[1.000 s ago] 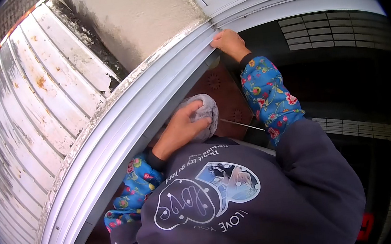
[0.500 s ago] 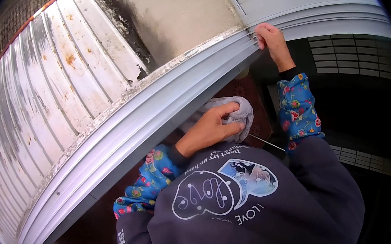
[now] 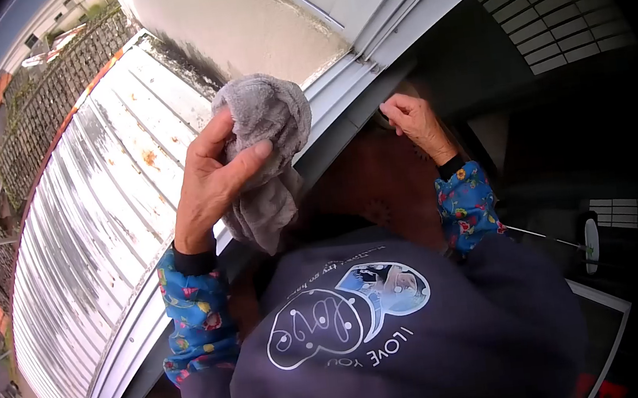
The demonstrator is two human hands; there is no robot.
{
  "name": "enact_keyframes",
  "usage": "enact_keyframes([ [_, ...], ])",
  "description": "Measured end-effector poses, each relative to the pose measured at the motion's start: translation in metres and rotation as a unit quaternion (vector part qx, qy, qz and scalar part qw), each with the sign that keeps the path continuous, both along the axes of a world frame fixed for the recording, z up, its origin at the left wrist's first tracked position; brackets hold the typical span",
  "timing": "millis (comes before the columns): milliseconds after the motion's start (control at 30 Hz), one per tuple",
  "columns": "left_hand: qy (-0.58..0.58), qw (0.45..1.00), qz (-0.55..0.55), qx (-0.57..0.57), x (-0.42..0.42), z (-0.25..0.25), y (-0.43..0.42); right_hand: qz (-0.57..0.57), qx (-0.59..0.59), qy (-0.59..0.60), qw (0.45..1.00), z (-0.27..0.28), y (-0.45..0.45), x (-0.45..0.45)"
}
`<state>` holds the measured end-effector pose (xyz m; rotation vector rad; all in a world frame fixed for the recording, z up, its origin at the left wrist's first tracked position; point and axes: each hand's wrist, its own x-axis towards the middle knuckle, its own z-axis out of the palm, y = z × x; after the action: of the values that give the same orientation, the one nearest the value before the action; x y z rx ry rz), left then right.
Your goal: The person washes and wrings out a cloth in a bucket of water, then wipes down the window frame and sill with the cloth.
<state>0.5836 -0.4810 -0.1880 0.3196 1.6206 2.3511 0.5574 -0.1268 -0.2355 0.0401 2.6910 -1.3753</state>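
A crumpled grey cloth [image 3: 267, 115] is in my left hand [image 3: 211, 171], thumb and fingers closed round its side. One end of the cloth hangs down below the hand. Behind the cloth runs the light-grey window sill track [image 3: 335, 92]. My right hand [image 3: 416, 123] is on the inner side of the sill, apart from it, over the dark red floor. Its fingers are curled and pressed together, and whatever they may hold is hidden. Both forearms wear blue floral sleeve covers.
Outside the sill lies a ribbed, rust-spotted metal roof [image 3: 98, 245], with a beige wall [image 3: 239, 32] beyond it. A white-rimmed round object [image 3: 591, 243] on a thin rod stands at the right. A barred window grid [image 3: 548, 15] is at the upper right.
My left hand has lifted the cloth from in front of my chest up to the sill. My right hand has come off the track and moved down inside. The view has turned, showing more outside.
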Motion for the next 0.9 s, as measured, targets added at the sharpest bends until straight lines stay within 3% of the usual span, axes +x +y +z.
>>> enact_keyframes([
  [33, 0.083, 0.983, -0.016, -0.16, -0.019, -0.035, 0.011, 0.0, 0.0, 0.001, 1.0, -0.005, 0.005, 0.007],
  [67, 0.169, 0.934, -0.06, -0.309, -0.027, -0.035, 0.027, -0.006, 0.005, -0.002, 1.0, -0.009, 0.012, 0.015],
  [100, 0.312, 0.847, -0.052, -0.428, -0.031, -0.076, 0.041, 0.003, 0.004, 0.0, 1.0, -0.015, 0.016, 0.02],
  [133, 0.344, 0.766, -0.101, -0.533, -0.035, -0.077, 0.054, -0.005, 0.005, -0.007, 1.0, -0.022, 0.023, 0.026],
  [200, 0.385, 0.795, -0.077, -0.462, -0.053, -0.104, 0.063, -0.029, 0.006, -0.022, 0.999, -0.043, 0.041, 0.04],
  [300, 0.387, 0.782, -0.114, -0.475, -0.079, -0.105, 0.095, -0.059, -0.019, -0.068, 0.996, -0.072, 0.069, 0.056],
  [533, 0.383, 0.789, 0.012, -0.48, -0.125, -0.108, 0.185, -0.051, -0.045, -0.096, 0.993, -0.111, 0.105, 0.051],
  [700, 0.35, 0.782, -0.024, -0.515, -0.134, -0.104, 0.188, -0.018, -0.096, 0.008, 0.995, -0.091, 0.079, 0.015],
  [900, 0.367, 0.764, 0.066, -0.526, -0.101, -0.109, 0.162, 0.139, -0.081, 0.127, 0.979, -0.033, 0.018, -0.023],
])
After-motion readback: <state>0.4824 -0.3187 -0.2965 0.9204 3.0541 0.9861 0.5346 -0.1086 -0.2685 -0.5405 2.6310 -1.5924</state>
